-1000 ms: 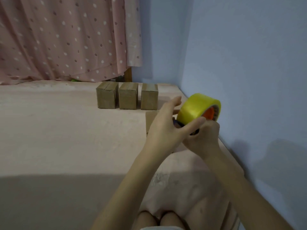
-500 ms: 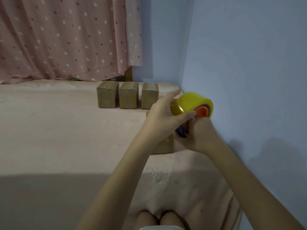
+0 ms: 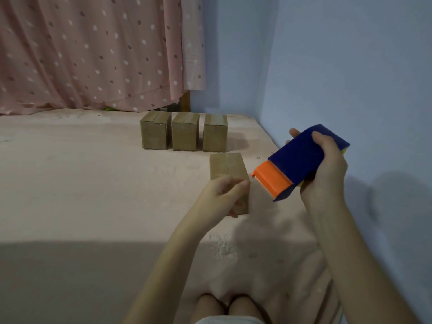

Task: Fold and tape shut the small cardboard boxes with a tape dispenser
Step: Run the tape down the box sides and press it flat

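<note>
A small cardboard box (image 3: 226, 166) lies on the pink sheet, its top flaps meeting in a seam. My left hand (image 3: 221, 196) grips the box's near end, fingers curled round its front corner. To the right, above the sheet, my right hand (image 3: 327, 169) grips the tape dispenser (image 3: 295, 161). The dispenser's blue body faces up and its orange front end points down-left toward the box without touching it. Only a sliver of the yellow roll shows at the dispenser's far edge.
Three closed boxes stand in a row farther back: left (image 3: 155, 130), middle (image 3: 185, 131), right (image 3: 215, 132). A blue wall (image 3: 350, 66) borders the sheet on the right, a dotted pink curtain (image 3: 93, 54) hangs behind. My knees (image 3: 224, 306) show at the bottom edge.
My right hand turned the dispenser over, so the blue back shows instead of the yellow roll. My left hand left the dispenser and dropped onto the near box.
</note>
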Tool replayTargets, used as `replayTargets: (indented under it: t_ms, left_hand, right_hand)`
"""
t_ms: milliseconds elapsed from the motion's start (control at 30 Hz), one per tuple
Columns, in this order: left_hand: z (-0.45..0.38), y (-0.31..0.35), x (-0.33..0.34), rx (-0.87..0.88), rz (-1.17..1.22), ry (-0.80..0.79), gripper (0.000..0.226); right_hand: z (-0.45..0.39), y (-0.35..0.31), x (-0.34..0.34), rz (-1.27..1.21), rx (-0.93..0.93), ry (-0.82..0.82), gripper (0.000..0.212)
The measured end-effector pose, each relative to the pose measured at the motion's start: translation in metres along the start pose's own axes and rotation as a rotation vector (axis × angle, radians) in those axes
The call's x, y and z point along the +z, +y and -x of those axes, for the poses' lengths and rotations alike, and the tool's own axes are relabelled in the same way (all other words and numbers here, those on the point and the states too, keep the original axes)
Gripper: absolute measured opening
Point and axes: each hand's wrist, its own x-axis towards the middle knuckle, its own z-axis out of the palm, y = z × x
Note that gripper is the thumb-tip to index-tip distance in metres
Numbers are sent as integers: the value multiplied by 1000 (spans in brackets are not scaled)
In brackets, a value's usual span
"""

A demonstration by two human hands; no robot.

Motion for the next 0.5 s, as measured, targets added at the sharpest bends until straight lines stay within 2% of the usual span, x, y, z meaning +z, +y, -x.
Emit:
replayTargets:
  t_ms: [133,200,367,500]
  left_hand:
    - [10,4,8,-52,342,-141,36]
    - [12,7,10,-49,455,-159,40]
    - [11,9,16,-19,486,-130,40]
    - [10,7,19,-55,615,-117,57]
  right_hand:
    - [0,3,2,-54,83,34,40]
    - [0,7,3,-63,113,46,39]
    - [2,15,3,-75,140,71,26]
    - [3,15,4,-93,147,81,19]
